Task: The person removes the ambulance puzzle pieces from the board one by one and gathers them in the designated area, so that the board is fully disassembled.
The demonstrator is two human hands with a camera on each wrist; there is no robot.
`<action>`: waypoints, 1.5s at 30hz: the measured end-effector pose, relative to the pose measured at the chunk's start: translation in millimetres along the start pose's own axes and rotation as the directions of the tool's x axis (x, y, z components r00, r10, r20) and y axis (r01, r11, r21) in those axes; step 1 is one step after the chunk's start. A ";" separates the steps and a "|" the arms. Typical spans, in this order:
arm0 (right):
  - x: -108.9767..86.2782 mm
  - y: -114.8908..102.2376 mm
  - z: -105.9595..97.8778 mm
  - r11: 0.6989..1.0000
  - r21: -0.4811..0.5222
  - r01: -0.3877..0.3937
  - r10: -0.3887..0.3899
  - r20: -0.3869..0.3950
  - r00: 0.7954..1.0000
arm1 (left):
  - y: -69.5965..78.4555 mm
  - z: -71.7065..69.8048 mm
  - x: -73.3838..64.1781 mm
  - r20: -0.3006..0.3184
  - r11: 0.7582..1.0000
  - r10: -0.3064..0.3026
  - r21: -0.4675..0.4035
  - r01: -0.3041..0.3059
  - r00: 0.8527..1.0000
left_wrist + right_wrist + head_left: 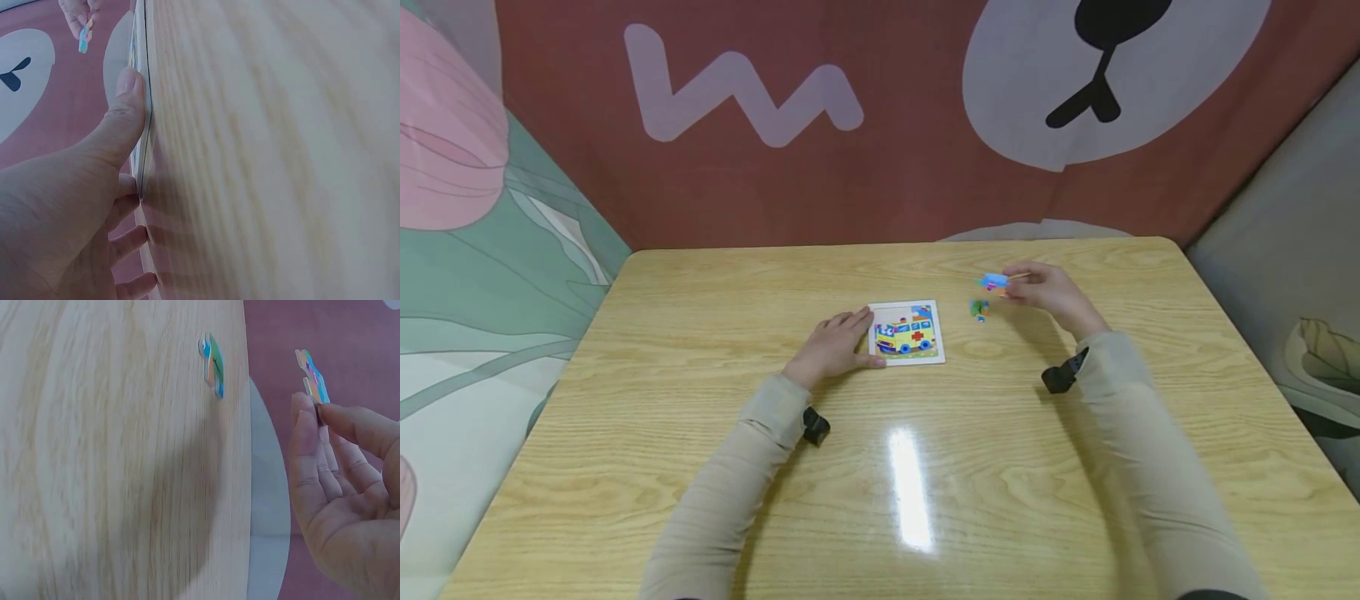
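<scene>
A small white-framed jigsaw puzzle [892, 313] lies flat mid-table, showing a yellow ambulance with a red cross; its upper left part is bare. My left hand [835, 343] rests at its left side, fingers spread and thumb on the lower edge; in the left wrist view the thumb [122, 115] lies along the frame. Above the table, to the right of the puzzle, my right hand [1051, 294] pinches a blue jigsaw piece [995, 281] with pink and orange parts between thumb and fingertips. Just below it, a green and blue jigsaw piece [978, 307] lies on the tabletop.
The wooden table [647, 400] ends at the back against a red-brown printed wall covering [910, 183]. Light glares off the tabletop in front of the puzzle. On each wrist sits a small black camera, the right one [1060, 377] hanging low over the wood.
</scene>
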State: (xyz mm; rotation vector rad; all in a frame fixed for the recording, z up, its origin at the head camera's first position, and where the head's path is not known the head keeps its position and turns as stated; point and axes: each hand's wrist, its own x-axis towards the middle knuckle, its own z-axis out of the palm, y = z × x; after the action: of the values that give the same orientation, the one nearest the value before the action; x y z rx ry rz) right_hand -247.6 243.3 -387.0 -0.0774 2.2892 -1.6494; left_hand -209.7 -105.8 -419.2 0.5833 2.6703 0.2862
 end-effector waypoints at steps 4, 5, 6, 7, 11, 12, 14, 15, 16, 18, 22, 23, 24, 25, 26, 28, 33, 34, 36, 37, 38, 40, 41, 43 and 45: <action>-1.4 2.2 -3.9 0.999 -0.034 -0.023 0.023 0.003 1.000 | -0.1 -0.3 -0.2 0.003 1.000 -0.002 -0.004 0.002 1.000; -1.8 2.9 -4.8 0.999 -0.043 -0.031 0.031 0.003 1.000 | 0.0 -0.4 -0.4 0.004 1.000 -0.003 -0.007 0.004 1.000; -2.1 3.7 -5.6 0.998 -0.052 -0.036 0.036 0.003 0.999 | 0.0 -0.5 -0.6 0.005 1.000 -0.004 -0.007 0.004 1.000; -2.3 4.7 -6.5 0.997 -0.059 -0.042 0.042 0.003 0.999 | -0.1 -0.6 -0.6 0.004 1.000 -0.004 -0.009 0.004 1.000; -2.8 8.9 -9.6 0.996 -0.060 -0.068 0.068 0.000 0.998 | -0.3 -0.5 -0.6 0.003 1.000 -0.002 -0.014 0.002 1.000; -2.7 10.1 -10.4 0.995 -0.062 -0.072 0.072 -0.003 0.997 | -0.4 -0.3 -0.6 0.001 1.000 -0.001 -0.014 0.001 1.000; -2.6 12.0 -11.6 0.995 -0.066 -0.079 0.079 -0.007 0.997 | -0.5 0.0 -0.5 0.000 1.000 0.002 -0.012 -0.002 1.000; -2.5 13.3 -12.6 0.994 -0.070 -0.081 0.081 -0.007 0.997 | -0.6 0.2 -0.4 -0.002 1.000 0.002 -0.011 -0.002 1.000; -2.2 14.5 -13.5 0.994 -0.073 -0.084 0.084 -0.007 0.996 | -0.6 0.4 -0.3 -0.003 1.000 0.003 -0.009 -0.003 1.000; -1.7 16.9 -15.1 0.993 -0.070 -0.090 0.090 -0.005 0.996 | -0.8 0.9 -0.1 -0.004 1.000 0.003 -0.005 -0.003 1.000; -1.3 21.3 -19.0 0.992 -0.063 -0.109 0.109 0.003 0.994 | -1.2 1.6 0.2 -0.006 1.000 0.002 -0.004 -0.002 1.000; -1.5 22.3 -20.1 0.991 -0.065 -0.114 0.115 0.006 0.993 | -1.2 1.6 0.2 -0.007 1.000 0.002 -0.006 -0.002 1.000; -1.6 23.3 -21.2 0.990 -0.068 -0.120 0.121 0.009 0.993 | -1.3 1.7 0.4 -0.007 1.000 0.001 -0.007 -0.001 1.000; -1.6 24.2 -22.0 0.990 -0.070 -0.124 0.125 0.010 0.992 | -1.3 1.8 0.4 -0.010 1.000 0.002 -0.008 -0.002 1.000; -1.7 24.6 -22.5 0.989 -0.078 -0.129 0.130 0.010 0.991 | -1.4 1.8 0.5 -0.011 1.000 0.003 -0.006 -0.004 1.000; -2.0 25.8 -23.8 0.986 -0.094 -0.139 0.141 0.012 0.990 | -1.4 1.8 0.6 -0.015 1.000 0.005 -0.003 -0.005 1.000; -3.1 26.1 -25.9 0.980 -0.124 -0.155 0.157 0.010 0.987 | -1.1 1.2 1.0 -0.023 1.000 0.010 0.003 -0.010 1.000; -3.3 26.2 -26.6 0.980 -0.123 -0.154 0.157 0.013 0.988 | -1.2 1.1 1.2 -0.024 1.000 0.010 0.004 -0.010 1.000; -3.6 26.5 -27.4 0.982 -0.111 -0.153 0.156 0.017 0.988 | -1.4 1.1 1.5 -0.023 1.000 0.012 0.003 -0.011 1.000; -3.9 26.9 -27.9 0.983 -0.104 -0.152 0.155 0.022 0.988 | -1.6 1.2 1.6 -0.023 1.000 0.013 0.005 -0.013 1.000; -4.1 27.4 -28.3 0.984 -0.099 -0.147 0.150 0.028 0.988 | -1.8 1.3 1.7 -0.020 1.000 0.012 0.004 -0.011 1.000; -3.8 29.2 -28.9 0.985 -0.089 -0.144 0.148 0.034 0.988 | -2.0 1.5 1.7 -0.019 1.000 0.012 0.002 -0.012 1.000; -3.7 29.9 -28.9 0.986 -0.084 -0.145 0.148 0.036 0.988 | -2.1 1.6 1.6 -0.018 1.000 0.011 0.001 -0.011 1.000; -3.6 31.3 -28.8 0.986 -0.078 -0.145 0.148 0.041 0.988 | -2.0 1.6 1.4 -0.017 1.000 0.010 0.000 -0.010 1.000; -3.3 32.5 -28.4 0.987 -0.070 -0.148 0.151 0.043 0.988 | -1.6 1.4 1.0 -0.015 1.000 0.008 -0.003 -0.008 1.000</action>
State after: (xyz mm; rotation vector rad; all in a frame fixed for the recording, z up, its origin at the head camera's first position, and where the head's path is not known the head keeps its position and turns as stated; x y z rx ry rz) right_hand -248.1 280.8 -408.5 0.0390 2.2548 -1.4816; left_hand -210.5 -106.7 -421.2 0.5939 2.6816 0.2975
